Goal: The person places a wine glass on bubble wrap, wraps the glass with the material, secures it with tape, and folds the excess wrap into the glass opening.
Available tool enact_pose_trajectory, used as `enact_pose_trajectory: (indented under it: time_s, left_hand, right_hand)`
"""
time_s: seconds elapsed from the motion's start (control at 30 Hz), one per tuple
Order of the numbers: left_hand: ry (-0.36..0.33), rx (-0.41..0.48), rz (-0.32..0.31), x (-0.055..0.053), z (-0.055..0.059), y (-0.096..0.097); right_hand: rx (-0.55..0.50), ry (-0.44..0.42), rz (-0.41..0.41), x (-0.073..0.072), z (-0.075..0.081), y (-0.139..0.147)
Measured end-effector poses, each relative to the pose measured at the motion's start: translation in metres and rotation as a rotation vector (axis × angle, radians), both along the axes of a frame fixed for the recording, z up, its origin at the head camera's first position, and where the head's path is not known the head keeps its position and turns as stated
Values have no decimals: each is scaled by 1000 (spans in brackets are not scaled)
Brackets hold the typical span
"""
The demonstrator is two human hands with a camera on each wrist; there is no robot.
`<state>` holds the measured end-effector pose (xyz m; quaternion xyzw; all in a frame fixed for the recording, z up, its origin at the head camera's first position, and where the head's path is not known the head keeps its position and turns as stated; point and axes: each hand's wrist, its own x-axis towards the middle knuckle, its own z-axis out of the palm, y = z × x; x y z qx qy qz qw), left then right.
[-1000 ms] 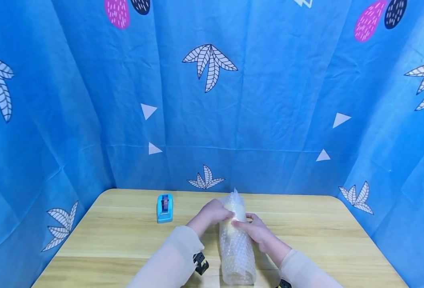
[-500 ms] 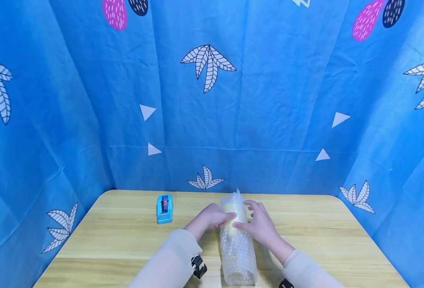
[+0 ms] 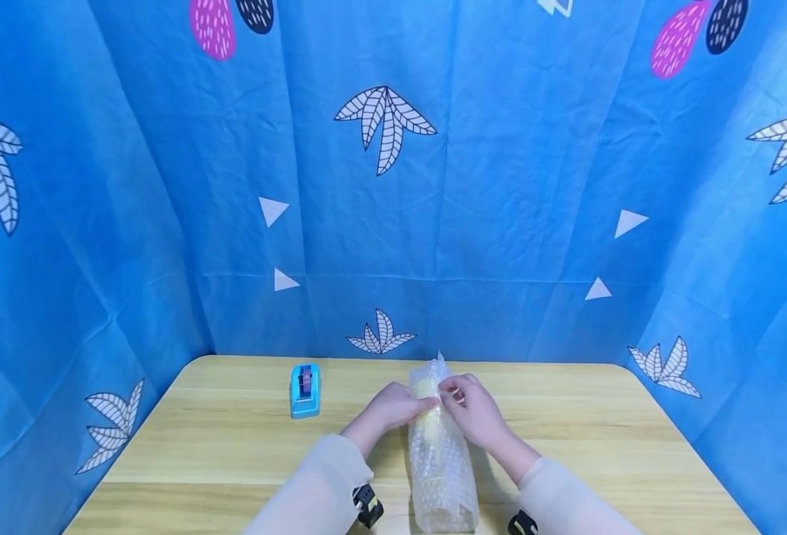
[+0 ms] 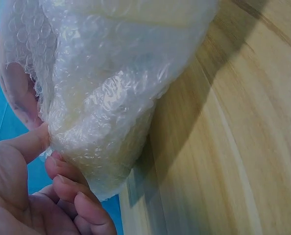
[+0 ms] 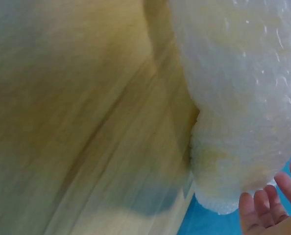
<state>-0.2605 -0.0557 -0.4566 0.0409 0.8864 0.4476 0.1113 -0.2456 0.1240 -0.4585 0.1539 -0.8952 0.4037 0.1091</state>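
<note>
A long roll of bubble wrap (image 3: 441, 461) lies on the table, pointing away from me. Something pale yellow shows through its layers. Near the far end, my left hand (image 3: 393, 405) pinches the wrap from the left, its thumb on top. The left wrist view shows that thumb and the curled fingers meeting at a fold of the bubble wrap (image 4: 106, 98). My right hand (image 3: 476, 412) is on the roll's right side, thumb and index finger close together at the wrap's upper layer. In the right wrist view, its fingertips (image 5: 263, 203) are right at the roll's far end.
A blue tape dispenser (image 3: 305, 401) with a roll of tape stands at the back left of the wooden table (image 3: 587, 446). Blue patterned cloth (image 3: 500, 186) hangs behind the table and along both sides.
My right hand has lifted its fingers from the roll's right side, opened them, then drawn thumb and index finger together farther up the wrap. My left hand stays nearly in place; its thumb lies across the top.
</note>
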Motion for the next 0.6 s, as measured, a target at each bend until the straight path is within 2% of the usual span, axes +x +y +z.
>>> enact_pose_trajectory:
  time_s: [0.33,0.6]
  left_hand:
    - [11,15,-9,0,-2,1]
    - [16,25,-6,-1,-4,2]
  right_hand:
    - [-33,-47,-78,-3,4,-7]
    - [-19,-118,-56,-3,12,-7]
